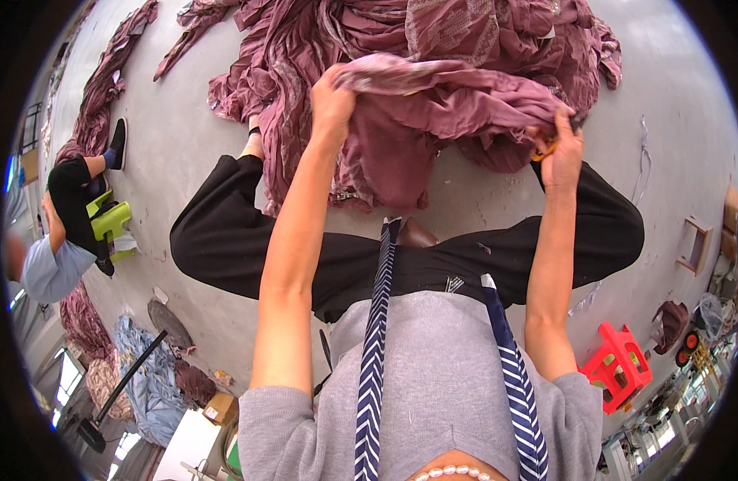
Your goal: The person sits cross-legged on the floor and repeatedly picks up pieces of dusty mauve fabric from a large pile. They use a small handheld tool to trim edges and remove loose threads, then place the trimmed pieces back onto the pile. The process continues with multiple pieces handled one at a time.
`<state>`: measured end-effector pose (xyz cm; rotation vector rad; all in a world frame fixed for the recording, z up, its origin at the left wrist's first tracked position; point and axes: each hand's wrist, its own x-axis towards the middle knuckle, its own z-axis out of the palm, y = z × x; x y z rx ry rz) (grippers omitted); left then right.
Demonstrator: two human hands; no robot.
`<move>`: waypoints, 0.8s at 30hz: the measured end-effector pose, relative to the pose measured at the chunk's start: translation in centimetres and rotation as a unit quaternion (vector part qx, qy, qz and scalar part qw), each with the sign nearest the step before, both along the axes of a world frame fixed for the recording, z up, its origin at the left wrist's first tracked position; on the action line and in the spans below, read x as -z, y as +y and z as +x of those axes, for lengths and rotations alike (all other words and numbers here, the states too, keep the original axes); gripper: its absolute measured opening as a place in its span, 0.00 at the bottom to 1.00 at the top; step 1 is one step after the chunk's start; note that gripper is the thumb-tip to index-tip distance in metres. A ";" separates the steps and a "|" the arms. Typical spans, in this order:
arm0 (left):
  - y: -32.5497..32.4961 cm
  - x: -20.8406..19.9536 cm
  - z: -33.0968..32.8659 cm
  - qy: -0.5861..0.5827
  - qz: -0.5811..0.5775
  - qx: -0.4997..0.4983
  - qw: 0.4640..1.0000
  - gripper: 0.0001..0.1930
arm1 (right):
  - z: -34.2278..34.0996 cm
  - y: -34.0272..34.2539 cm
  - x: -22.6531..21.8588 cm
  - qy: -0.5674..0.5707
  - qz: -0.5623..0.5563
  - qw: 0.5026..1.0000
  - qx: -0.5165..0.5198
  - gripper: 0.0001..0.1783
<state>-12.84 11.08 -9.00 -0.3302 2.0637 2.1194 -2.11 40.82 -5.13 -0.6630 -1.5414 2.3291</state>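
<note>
A length of mauve-pink patterned fabric is stretched between my two hands, above a large heap of the same cloth. My left hand is closed on its left end, with the arm reaching far forward. At the other end, my right hand is closed by the cloth's edge. An orange loop, like a small tool's handle, shows at its fingers; the rest is hidden. Part of the cloth hangs down between my spread knees. The fabric heap lies on the floor just ahead.
Another person sits on the left beside a green stool, near a trailing strip of mauve cloth. A red stool stands behind my right arm. Blue cloth lies at the lower left. A small wooden frame is at the right.
</note>
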 end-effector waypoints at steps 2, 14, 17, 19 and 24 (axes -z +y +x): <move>3.4 -2.8 -0.5 0.025 -0.002 0.115 0.993 0.11 | -0.7 -2.5 -1.2 -0.034 0.052 0.990 -0.124 0.14; 5.1 -0.6 4.5 0.172 -0.115 0.128 0.970 0.54 | -7.5 -9.8 3.3 0.014 0.027 0.995 -0.099 0.09; 6.1 4.7 8.3 0.101 -0.072 0.152 0.980 0.58 | -7.5 -10.2 1.8 -0.012 -0.045 0.993 -0.112 0.08; 6.3 9.0 10.0 -0.014 -0.176 0.159 0.971 0.45 | -7.8 -11.4 0.5 0.018 -0.074 0.994 -0.073 0.07; 6.2 13.3 13.3 -0.067 -0.298 0.231 0.924 0.16 | -8.3 -8.9 -0.3 -0.029 -0.132 0.991 -0.005 0.07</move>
